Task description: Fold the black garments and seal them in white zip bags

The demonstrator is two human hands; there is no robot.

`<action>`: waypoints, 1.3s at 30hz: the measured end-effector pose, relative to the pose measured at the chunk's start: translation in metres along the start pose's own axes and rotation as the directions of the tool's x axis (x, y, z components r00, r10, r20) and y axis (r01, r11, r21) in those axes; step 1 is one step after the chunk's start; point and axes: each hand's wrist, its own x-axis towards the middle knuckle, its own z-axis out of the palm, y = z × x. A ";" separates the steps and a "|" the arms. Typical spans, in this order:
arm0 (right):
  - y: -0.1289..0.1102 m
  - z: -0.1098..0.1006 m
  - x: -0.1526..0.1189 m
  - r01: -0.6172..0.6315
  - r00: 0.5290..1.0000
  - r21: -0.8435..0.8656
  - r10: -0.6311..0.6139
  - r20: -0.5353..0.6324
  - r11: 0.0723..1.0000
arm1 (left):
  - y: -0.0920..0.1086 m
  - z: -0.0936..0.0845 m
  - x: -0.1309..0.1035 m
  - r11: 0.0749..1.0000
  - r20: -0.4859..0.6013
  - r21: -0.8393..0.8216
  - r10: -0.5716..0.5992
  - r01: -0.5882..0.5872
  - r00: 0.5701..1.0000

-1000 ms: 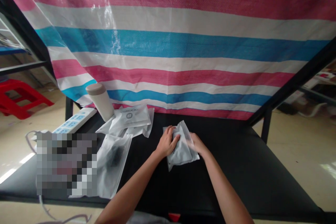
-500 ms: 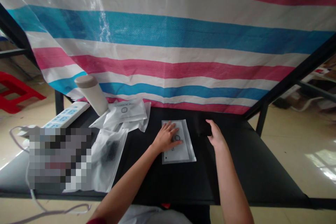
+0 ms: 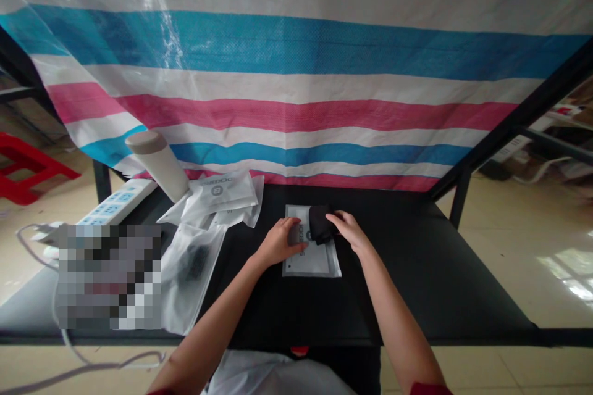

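A frosted zip bag (image 3: 310,261) with dark lettering lies flat on the black table. My right hand (image 3: 349,229) grips a folded piece of black cloth (image 3: 320,224) by its right side, over the upper right part of the bag. Over the bag's left edge, my left hand (image 3: 279,242) has its thumb and fingers apart, with nothing in them. Its fingertips reach onto the bag's face. The cloth hides part of the bag's print.
At the left are several filled frosted bags (image 3: 222,191), a white bottle with a grey-brown lid (image 3: 160,163), a power strip (image 3: 115,203) and a blurred-out patch. Striped sheeting (image 3: 287,99) hangs behind the table (image 3: 440,278). A red stool (image 3: 32,166) stands on the floor.
My right hand has moved left with the black cloth, from beside the bag to over it. My left hand has slid left from the bag's middle to its left edge.
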 end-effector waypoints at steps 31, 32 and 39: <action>0.000 0.008 -0.007 0.159 0.986 -0.222 -0.146 0.077 0.962 | 0.004 0.010 -0.004 0.997 -0.071 0.073 0.013 -0.008 0.997; 0.000 0.007 -0.006 0.143 0.989 -0.208 -0.134 0.053 0.968 | 0.004 0.009 -0.004 0.998 -0.083 0.061 0.007 -0.002 0.997; 0.001 -0.010 0.002 0.015 0.996 -0.006 -0.015 -0.092 1.000 | 0.000 0.004 -0.001 0.983 -0.154 -0.139 -0.142 0.120 0.978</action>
